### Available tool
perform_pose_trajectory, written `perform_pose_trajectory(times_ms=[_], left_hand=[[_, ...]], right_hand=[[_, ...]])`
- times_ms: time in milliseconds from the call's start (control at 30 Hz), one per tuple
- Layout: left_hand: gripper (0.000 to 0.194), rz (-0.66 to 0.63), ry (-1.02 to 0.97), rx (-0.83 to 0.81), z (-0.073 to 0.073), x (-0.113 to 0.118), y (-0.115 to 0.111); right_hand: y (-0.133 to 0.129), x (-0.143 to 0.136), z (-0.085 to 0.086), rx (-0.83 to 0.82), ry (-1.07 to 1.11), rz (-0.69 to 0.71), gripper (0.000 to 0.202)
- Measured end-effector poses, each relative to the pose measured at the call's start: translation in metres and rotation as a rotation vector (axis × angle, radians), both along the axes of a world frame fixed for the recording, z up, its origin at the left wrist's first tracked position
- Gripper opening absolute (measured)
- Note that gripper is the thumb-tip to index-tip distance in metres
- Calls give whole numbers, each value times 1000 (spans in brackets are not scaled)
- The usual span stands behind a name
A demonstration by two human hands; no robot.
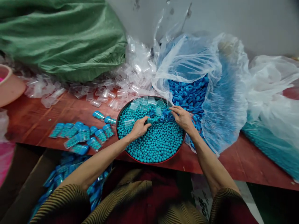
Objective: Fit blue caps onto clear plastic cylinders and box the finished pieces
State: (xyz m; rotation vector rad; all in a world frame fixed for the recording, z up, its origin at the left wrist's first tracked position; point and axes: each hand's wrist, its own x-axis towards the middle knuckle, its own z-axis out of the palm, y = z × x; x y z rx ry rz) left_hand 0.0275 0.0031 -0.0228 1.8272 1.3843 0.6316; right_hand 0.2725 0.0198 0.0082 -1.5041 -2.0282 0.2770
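Note:
A round basin (119, 146) full of turquoise beads (154, 143) sits in front of me. My left hand (139, 127) is over its middle, thumb and fingers pinching a small clear container of beads (153, 119). Over the right side of the basin, my right hand (181, 117) has its fingertips drawn together beside loose blue caps (165, 115); what they hold, if anything, is too small to make out. Several empty clear containers (144, 107) lie on the beads along the far side of the basin.
Capped containers of beads (84, 133) lie left of the basin on the red table (30, 118). Behind are heaped clear containers (130, 77) and a green sack (70, 40). A plastic bag of blue caps (189, 90) stands to the right. Filled containers (58, 177) fill a box below.

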Motion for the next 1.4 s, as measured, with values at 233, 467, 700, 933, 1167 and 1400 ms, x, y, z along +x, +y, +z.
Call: perform_pose_trajectory(times_ms=[233,467,700,933,1167,1400], left_hand=[[19,40,-133,-46,7,-15,-10],[21,30,-308,-173,15,-14,-36],[19,38,-252,-176,16,-14,-43],[20,-27,-370,-158,15,-13,-44],[18,-82,-383,-113,15,-16,-43],[34,-58,-426,-215,13,-17,-46]], right_hand=[[-30,4,2,-8,-54,-117,29],[-19,-40,3,-210,-710,55,43],[-15,-36,-3,-46,-727,123,26],[-44,-62,-3,-146,-26,280,34],[-57,-79,1,-273,199,269,37],[-64,-78,7,-206,167,229,28]])
